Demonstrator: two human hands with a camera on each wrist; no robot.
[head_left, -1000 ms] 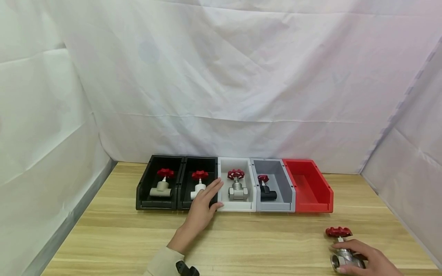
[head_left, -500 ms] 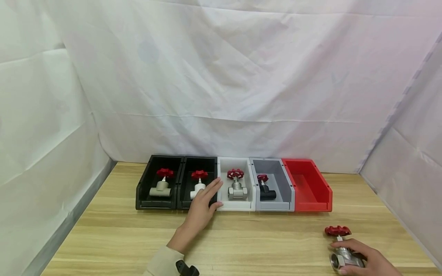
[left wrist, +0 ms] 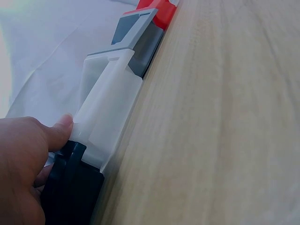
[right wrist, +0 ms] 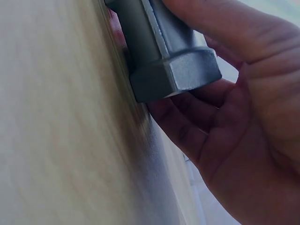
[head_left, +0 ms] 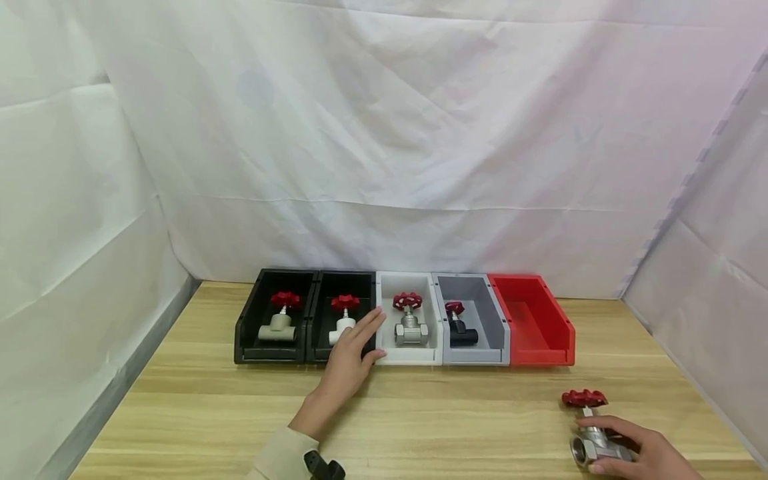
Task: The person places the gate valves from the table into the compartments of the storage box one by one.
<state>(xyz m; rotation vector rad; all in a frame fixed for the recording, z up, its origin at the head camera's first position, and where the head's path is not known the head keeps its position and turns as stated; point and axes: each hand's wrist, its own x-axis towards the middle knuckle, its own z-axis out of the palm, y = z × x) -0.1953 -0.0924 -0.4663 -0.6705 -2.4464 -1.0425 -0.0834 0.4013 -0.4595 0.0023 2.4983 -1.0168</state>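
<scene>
My left hand rests at the wall between the second black bin and the white bin, fingers stretched along it. Its thumb lies at the front edge, seen close in the left wrist view. At the right front of the table, my right hand grips a metal gate valve by its body, thumb on the near side. That valve has a red handwheel, which points away from me. In the right wrist view its hexagonal end is close over the wood.
Five bins would be several in one row: a black bin with a beige valve, a white valve beside it, then a steel valve, a black valve in the grey bin, and a red bin.
</scene>
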